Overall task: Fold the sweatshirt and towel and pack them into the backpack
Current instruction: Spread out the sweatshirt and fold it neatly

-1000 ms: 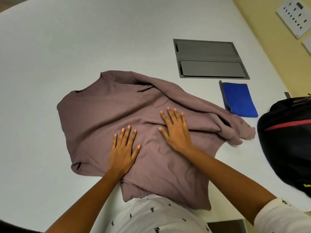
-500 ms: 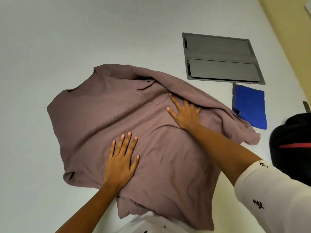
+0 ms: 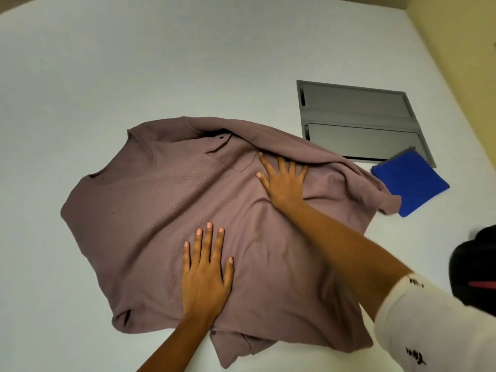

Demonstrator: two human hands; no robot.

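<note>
Both hands lie flat, fingers spread, on the mauve ribbed sweatshirt (image 3: 166, 210): left hand (image 3: 205, 275) near, right hand (image 3: 285, 183) farther right, holding nothing.

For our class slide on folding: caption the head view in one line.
Left hand and right hand press flat on a mauve sweatshirt; blue towel and black backpack lie nearby.

Lighting even, diffuse, moderately bright. Soft shadows hug the fingers (image 3: 209, 238). Backpack (image 3: 480, 261), far right of fingers, blurred; edges bowed.
</note>
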